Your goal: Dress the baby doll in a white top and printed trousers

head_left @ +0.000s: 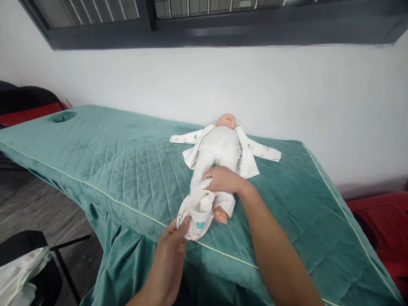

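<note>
So there's a baby doll (219,144) laid on its back on a green quilted bed cover (137,170), with its head pointed at the white wall (287,93) and its feet toward the near edge. A white printed top (250,163) is spread wide open under it, both sleeves flung out to the sides, so the pale cloth body is left uncovered.

Down at the legs, a pair of matching printed pants (200,231) is being handled. The pants leg on the left of the view is bunched up, its round opening turned toward the camera. Its lower edge is pinched between the thumb and fingers of the left hand (168,253), which is mostly closed. The right hand (223,178) is laid across the doll's legs, fingers curled in at the upper edge of the bunched cloth; how tightly it's gripped there can't be told, since the fingertips are partly hidden. The other lower leg is covered by the pants, with a bare foot (220,214) poking out.

Off to the left, some pale fabric (24,274) is draped over a black chair (35,246).
</note>
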### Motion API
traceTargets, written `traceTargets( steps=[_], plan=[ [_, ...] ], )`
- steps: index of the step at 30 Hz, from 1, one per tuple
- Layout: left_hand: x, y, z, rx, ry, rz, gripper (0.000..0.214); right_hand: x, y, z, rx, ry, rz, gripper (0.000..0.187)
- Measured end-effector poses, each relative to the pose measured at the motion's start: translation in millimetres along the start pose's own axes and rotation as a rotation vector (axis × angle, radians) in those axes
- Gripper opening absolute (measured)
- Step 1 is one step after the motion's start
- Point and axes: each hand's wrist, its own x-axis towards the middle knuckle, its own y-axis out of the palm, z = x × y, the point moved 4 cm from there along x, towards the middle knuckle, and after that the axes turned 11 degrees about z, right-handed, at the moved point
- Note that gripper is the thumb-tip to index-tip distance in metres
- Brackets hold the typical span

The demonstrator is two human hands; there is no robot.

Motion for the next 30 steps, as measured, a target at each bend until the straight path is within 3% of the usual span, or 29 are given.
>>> traceTargets(
  steps=[7,12,15,18,24,30],
  plan=[
    [31,-37.0,-6,0.357,0.028,-0.031,0.035,-3,1,6,-0.065,0.090,-0.028,0.029],
    [34,-32.6,-19,0.494,-0.013,-0.026,0.030,-6,2,9,-0.053,0.100,-0.016,0.030],
    [31,-22.7,-22,0.441,-0.039,0.071,0.028,-9,-2,10,0.003,0.057,-0.019,0.031],
    [35,-18.6,-25,0.379,0.020,0.162,0.031,-13,-7,8,0.118,0.006,0.002,0.029],
    [61,-32.4,-38,0.520,0.161,0.202,0.035,-18,-12,5,0.311,-0.062,0.077,0.045],
    [95,-44.9,-56,0.665,0.253,0.145,0.031,-18,-11,7,0.296,-0.051,0.054,0.040]
  ],
)
